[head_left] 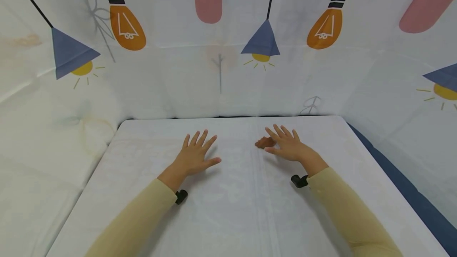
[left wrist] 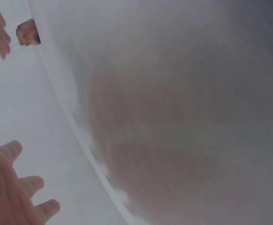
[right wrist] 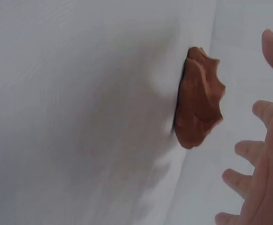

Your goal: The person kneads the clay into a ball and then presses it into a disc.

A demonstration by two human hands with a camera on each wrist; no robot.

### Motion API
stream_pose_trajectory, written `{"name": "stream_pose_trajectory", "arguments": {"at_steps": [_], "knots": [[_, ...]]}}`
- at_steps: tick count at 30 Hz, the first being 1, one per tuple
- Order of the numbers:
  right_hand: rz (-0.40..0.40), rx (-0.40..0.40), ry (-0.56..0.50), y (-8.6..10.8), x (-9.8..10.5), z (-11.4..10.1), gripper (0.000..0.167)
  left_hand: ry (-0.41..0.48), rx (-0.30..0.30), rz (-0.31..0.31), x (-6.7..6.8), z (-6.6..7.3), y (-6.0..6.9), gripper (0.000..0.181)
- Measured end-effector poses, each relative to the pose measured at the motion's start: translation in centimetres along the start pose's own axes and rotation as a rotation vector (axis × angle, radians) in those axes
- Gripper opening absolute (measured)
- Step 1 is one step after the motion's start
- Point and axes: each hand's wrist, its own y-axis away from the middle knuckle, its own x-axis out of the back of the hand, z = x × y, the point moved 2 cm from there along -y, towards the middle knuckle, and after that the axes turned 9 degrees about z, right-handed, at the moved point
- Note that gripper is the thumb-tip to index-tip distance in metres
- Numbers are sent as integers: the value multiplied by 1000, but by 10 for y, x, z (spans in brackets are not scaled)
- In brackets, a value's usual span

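A lump of brown, clay-like material (head_left: 265,142) with a bumpy, peaked surface lies on the white table. The right wrist view shows the brown lump (right wrist: 198,98) from the side, a gap between it and the fingers. My right hand (head_left: 287,146) hovers over and beside it, fingers spread, and hides part of it in the head view. To the left, my left hand (head_left: 194,156) is held above the table with fingers spread, holding nothing. In the left wrist view the brown lump (left wrist: 28,33) appears far off near the other hand.
The white-covered table (head_left: 228,209) stretches out under both arms. Behind it hangs a white cloth (head_left: 171,78) printed with lamps and bulbs. Dark blue material (head_left: 392,169) shows along the right edge. Each wrist carries a small black camera (head_left: 299,181).
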Motion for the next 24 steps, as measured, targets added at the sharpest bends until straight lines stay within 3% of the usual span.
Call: {"name": "stream_pose_trajectory", "arguments": {"at_steps": [10,13,20,24], "knots": [[-90,13,-64,-10,-11,-4,77,59,3,-101,-8,14,-6,86],[-99,21,-68,-14,-11,-8,72,78,1,-115,-10,18,-7,86],[-81,123,-92,-27,-13,-13,59,121,25,-132,-10,26,-10,86],[-89,117,-139,-33,-14,-13,53,148,36,-131,-11,29,-13,85]]}}
